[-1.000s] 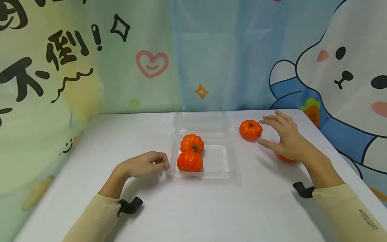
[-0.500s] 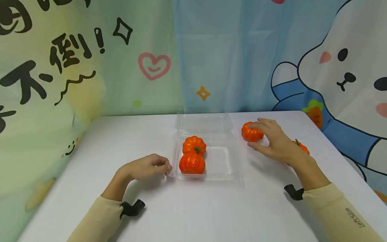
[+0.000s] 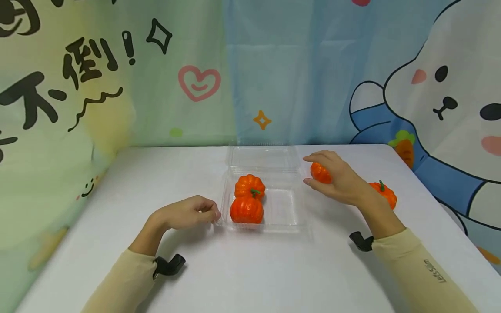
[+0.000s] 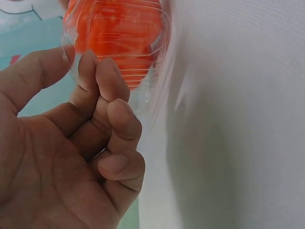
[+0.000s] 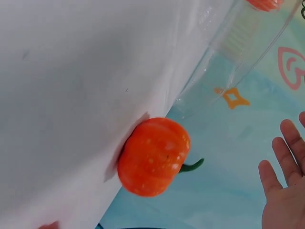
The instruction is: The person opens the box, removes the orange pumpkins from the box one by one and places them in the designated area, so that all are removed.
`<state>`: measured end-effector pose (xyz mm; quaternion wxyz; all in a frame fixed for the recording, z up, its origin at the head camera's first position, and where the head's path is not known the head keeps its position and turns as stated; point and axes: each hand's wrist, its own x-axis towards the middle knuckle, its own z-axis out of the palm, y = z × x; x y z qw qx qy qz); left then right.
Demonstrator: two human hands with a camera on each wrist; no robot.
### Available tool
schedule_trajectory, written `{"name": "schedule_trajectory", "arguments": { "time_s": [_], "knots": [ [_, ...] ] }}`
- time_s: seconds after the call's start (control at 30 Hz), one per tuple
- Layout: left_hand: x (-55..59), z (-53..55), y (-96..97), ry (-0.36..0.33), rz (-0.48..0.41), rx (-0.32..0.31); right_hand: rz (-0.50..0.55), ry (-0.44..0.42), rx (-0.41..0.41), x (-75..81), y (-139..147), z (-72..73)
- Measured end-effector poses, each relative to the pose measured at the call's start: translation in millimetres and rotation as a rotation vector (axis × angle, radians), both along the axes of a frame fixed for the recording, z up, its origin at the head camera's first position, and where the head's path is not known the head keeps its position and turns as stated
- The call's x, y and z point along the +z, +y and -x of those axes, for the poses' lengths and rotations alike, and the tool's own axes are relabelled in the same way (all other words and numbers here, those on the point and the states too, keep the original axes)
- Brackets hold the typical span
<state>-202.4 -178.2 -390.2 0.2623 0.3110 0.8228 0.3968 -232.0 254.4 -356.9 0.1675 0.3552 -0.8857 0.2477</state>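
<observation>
A clear plastic clamshell box (image 3: 283, 208) lies with its lid (image 3: 262, 157) folded back on the white table. Two orange toy pumpkins, a rear one (image 3: 247, 184) and a front one (image 3: 245, 210), sit in its left half. My left hand (image 3: 188, 213) pinches the box's near left corner; in the left wrist view its thumb and fingertips (image 4: 88, 71) meet at the plastic edge. To the right of the box, my right hand (image 3: 338, 180) is spread around a third pumpkin (image 3: 318, 173), thumb in front and fingers behind. The right wrist view shows a pumpkin (image 5: 153, 157) on the table, green stem sideways.
Another orange pumpkin (image 3: 385, 194) rests on the table beyond my right wrist, partly hidden by it. The white table (image 3: 266, 269) ends at a back edge against a printed cloth backdrop (image 3: 274, 69). Black wrist mounts (image 3: 169, 265) stick out from both sleeves.
My right hand has moved left, from beside the pumpkin to around it, uncovering the other pumpkin behind the wrist. The left hand stays at the box corner.
</observation>
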Motion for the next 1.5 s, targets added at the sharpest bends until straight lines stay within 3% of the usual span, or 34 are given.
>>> {"name": "schedule_trajectory", "arguments": {
  "time_s": [0.2, 0.4, 0.63, 1.5],
  "knots": [
    [2.1, 2.7, 3.1, 0.011, 0.015, -0.008, -0.001, -0.042, -0.042, -1.2, -10, -2.3],
    [4.1, -0.9, 0.2, 0.004, 0.024, 0.012, 0.02, -0.016, 0.032, -3.3, -23, 2.7],
    [3.1, -3.0, -1.4, -0.019, 0.003, 0.015, -0.008, -0.073, 0.029, -5.2, -35, 2.7],
    [2.4, -4.0, -1.9, -0.009, -0.002, 0.016, -0.108, -0.184, 0.189, -10.4, -89, 12.7]
  ]
}}
